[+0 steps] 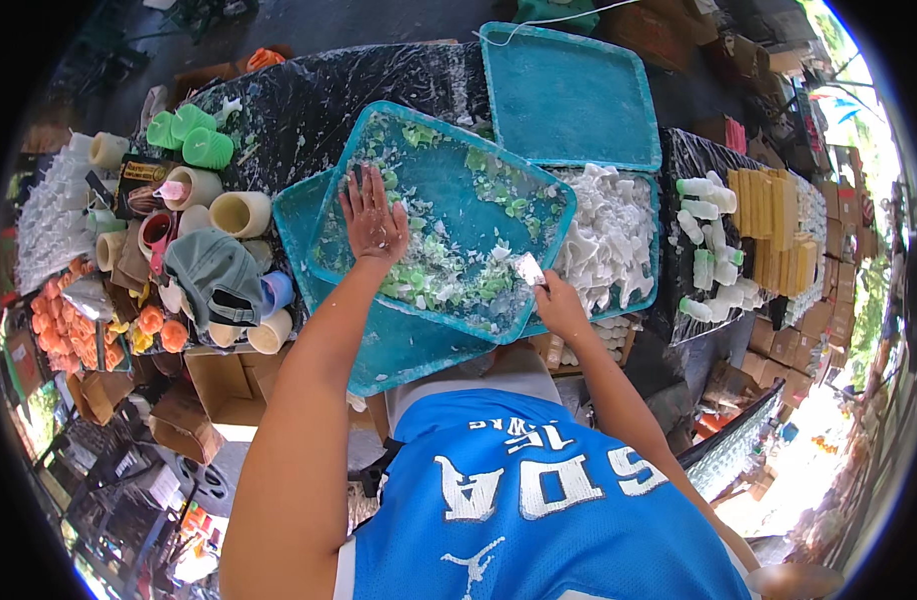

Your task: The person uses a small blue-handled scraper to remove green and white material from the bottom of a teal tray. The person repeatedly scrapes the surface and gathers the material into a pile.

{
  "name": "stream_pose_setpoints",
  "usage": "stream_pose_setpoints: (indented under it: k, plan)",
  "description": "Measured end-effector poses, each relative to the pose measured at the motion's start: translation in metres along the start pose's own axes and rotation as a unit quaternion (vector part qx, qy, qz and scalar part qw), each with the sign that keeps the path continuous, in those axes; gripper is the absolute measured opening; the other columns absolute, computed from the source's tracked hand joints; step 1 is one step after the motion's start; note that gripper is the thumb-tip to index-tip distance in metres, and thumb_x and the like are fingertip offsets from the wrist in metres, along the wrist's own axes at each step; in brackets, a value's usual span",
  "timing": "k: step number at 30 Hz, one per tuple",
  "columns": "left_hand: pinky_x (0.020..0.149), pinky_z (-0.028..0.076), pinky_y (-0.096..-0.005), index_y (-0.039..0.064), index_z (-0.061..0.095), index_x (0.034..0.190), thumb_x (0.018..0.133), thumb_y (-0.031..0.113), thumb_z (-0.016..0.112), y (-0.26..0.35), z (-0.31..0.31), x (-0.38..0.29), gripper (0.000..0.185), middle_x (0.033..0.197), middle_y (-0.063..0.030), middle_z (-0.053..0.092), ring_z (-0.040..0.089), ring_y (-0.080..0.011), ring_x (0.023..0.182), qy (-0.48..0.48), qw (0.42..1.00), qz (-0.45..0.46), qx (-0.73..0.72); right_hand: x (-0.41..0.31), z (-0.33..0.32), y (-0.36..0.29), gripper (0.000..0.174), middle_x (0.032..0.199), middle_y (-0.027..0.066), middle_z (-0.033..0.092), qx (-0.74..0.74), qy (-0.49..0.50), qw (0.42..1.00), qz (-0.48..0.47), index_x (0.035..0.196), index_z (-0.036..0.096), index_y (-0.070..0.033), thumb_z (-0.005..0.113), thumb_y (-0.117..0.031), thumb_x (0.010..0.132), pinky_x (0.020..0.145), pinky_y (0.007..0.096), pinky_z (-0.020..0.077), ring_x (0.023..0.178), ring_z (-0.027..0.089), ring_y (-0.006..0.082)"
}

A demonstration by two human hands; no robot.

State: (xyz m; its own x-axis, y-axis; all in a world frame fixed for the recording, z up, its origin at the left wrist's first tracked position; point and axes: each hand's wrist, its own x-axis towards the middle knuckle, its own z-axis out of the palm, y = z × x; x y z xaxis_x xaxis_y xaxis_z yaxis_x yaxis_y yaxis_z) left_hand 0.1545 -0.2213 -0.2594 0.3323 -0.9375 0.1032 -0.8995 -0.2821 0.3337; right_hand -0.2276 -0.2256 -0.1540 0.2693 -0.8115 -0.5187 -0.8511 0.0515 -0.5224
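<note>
My right hand (561,307) grips a small flat scraper (530,268) with a pale, smeared blade at the near right side of a turquoise plastic tray (447,184). Green and white wax-like flakes (443,259) are scattered over that tray, thickest along its near side. My left hand (376,221) is over the tray's left part, palm down with the fingers extended and holding nothing; whether it presses on the tray I cannot tell. Beneath, set at another angle, a second turquoise tray (421,349) sticks out toward me.
Crumpled white material (605,232) fills a tray on the right, and another turquoise tray (575,105) lies behind it. Green candles (207,146), cream cylinders (241,214) and a grey cap (212,266) crowd the left. White bottle-like pieces (704,240) and yellow blocks (773,217) occupy the far right.
</note>
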Motion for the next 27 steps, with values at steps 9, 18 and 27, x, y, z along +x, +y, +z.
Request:
stream_pose_setpoints:
  k: [9, 18, 27]
  plan:
    - [0.137, 0.011, -0.0585, 0.004, 0.019, 0.176, 0.113, 0.038, 0.037, 0.026, 0.016, -0.013, 0.074, 0.183, -0.0166, 0.019, 0.013, -0.0384, 0.17, -0.016, 0.996, 0.075, -0.049, -0.002, 0.043, 0.014, 0.016, 0.108, 0.0278, 0.062, 0.035, 0.201, 0.978, -0.051, 0.115, 0.055, -0.001, 0.057, -0.014, 0.106, 0.087, 0.0589, 0.0481, 0.104, 0.061, 0.0529]
    - [0.133, 0.02, -0.0592, 0.003, 0.025, 0.173, 0.115, 0.042, 0.037, 0.174, 0.018, -0.038, 0.071, 0.182, -0.0223, 0.021, 0.025, -0.0431, 0.166, -0.048, 0.874, 0.075, -0.479, -0.028, 0.06, 0.027, 0.014, 0.106, 0.0297, 0.064, 0.093, 0.159, 0.977, -0.103, 0.113, 0.055, 0.0, 0.057, -0.012, 0.107, 0.086, 0.058, 0.0485, 0.102, 0.061, 0.0547]
    - [0.131, 0.018, -0.0678, 0.003, 0.036, 0.17, 0.117, 0.045, 0.036, 0.1, 0.034, -0.05, 0.067, 0.182, -0.0225, 0.02, 0.023, -0.0457, 0.166, 0.031, 0.995, -0.095, 0.013, -0.045, 0.055, 0.03, 0.018, 0.103, 0.0305, 0.069, 0.154, 0.084, 0.975, -0.138, 0.113, 0.061, 0.002, 0.062, -0.015, 0.106, 0.086, 0.0534, 0.0521, 0.101, 0.067, 0.0536]
